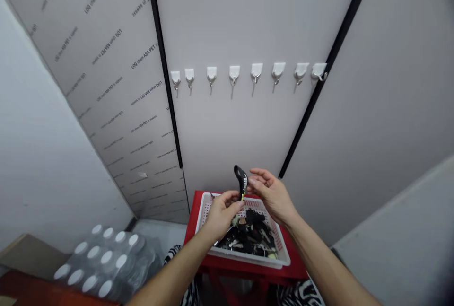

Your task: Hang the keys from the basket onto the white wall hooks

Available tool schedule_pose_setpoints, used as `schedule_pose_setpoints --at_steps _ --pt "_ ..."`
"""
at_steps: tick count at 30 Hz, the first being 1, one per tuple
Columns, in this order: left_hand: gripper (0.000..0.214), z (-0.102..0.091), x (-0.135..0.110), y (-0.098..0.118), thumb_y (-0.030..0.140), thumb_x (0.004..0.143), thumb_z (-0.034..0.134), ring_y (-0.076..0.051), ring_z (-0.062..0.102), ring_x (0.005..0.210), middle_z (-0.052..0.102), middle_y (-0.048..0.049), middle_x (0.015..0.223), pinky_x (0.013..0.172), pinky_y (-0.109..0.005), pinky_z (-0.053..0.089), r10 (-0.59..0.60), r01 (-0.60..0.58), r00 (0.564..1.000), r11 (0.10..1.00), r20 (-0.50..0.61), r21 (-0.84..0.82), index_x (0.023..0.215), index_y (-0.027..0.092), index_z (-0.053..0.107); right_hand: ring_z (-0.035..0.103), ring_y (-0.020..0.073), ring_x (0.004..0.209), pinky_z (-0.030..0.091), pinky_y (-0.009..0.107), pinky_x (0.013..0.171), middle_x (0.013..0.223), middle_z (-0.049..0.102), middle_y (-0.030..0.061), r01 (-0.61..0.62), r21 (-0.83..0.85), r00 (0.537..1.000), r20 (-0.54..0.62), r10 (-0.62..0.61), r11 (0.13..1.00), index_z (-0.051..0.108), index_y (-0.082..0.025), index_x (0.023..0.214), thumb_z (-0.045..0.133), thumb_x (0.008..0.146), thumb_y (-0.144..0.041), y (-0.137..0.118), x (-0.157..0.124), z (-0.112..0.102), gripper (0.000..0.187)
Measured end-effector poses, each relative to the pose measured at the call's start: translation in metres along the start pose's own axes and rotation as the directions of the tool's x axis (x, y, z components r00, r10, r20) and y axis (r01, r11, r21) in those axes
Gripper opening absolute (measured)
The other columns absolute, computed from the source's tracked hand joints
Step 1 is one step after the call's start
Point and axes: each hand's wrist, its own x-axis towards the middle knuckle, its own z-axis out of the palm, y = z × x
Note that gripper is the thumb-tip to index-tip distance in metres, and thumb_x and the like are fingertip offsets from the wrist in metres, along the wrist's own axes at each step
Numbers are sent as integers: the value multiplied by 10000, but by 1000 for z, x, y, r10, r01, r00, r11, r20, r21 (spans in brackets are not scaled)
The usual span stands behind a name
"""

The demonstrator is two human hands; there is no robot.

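My left hand (224,209) pinches the lower end of a black strap (241,178) with white lettering, bent over into a loop at the top. A small yellow-green part shows at the strap's lower end by the fingertips. My right hand (270,192) is at the strap's right edge, its fingertips touching it and one finger held apart above. Below both hands stands a white plastic basket (248,257). Inside it lies a jumble of small, mostly black items (250,234), too small to name, with a brown piece (242,221) among them.
The basket stands on a red table (297,261) against a light wall panel. A row of several white adhesive hooks (234,73) runs across the panel. On the floor at left are several white-capped bottles (106,257), near a cardboard flap (30,254).
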Motion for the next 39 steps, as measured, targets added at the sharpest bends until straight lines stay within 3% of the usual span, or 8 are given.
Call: schedule_pose_setpoints --at_steps 7,13,16,20,26,30,35,39 --pt "214 6 -2 16 191 589 509 -88 485 643 554 -30 764 604 -198 385 2 0 999 999 -45 38 795 139 529 414 42 424 354 196 443 525 476 -50 12 -139 998 -54 -20 990 501 -145 699 600 493 -254 -18 1 9 253" --pt "263 5 -1 24 161 582 513 -106 477 713 556 -33 817 665 -209 368 79 -80 997 983 9 163 843 143 532 427 41 469 371 188 456 578 475 -55 79 104 996 -54 -74 991 484 -174 703 603 496 -231 -28 1 15 246" --pt "234 7 -1 32 173 617 477 -100 468 692 554 -29 790 657 -203 359 85 -95 995 973 54 211 842 138 532 429 37 480 371 181 458 614 485 -45 102 145 995 -35 -98 984 490 -177 733 593 515 -220 -35 3 14 245" --pt "206 12 1 39 214 641 458 -90 463 660 540 -20 736 632 -198 358 69 -87 990 986 122 146 818 129 520 430 39 488 367 180 458 623 490 -42 141 110 990 -33 -139 984 497 -182 753 586 527 -222 -47 6 12 246" --pt "161 23 9 33 233 609 500 -80 469 610 507 6 630 595 -196 362 46 -52 983 998 179 31 729 135 456 425 41 484 351 173 443 596 477 -60 190 92 980 -77 -183 977 469 -203 728 582 527 -225 -57 6 7 232" --pt "148 37 17 35 203 614 480 -62 463 559 490 22 611 561 -185 355 110 -105 986 993 127 -43 738 147 421 416 35 448 350 174 437 548 448 -77 233 97 967 -129 -220 968 431 -204 703 583 529 -220 -65 8 1 232" --pt "149 62 44 53 149 569 506 -56 445 531 491 20 610 523 -171 348 212 -214 977 974 39 80 707 136 451 404 24 429 343 163 428 530 441 -78 326 12 924 -217 -316 945 418 -188 685 584 523 -226 -89 23 -10 235" --pt "131 85 81 75 155 544 526 -56 445 491 492 26 554 491 -169 348 261 -256 965 952 -12 170 665 132 480 407 22 414 351 164 424 512 439 -87 441 -74 840 -318 -441 894 414 -189 675 587 504 -239 -118 44 -25 249"
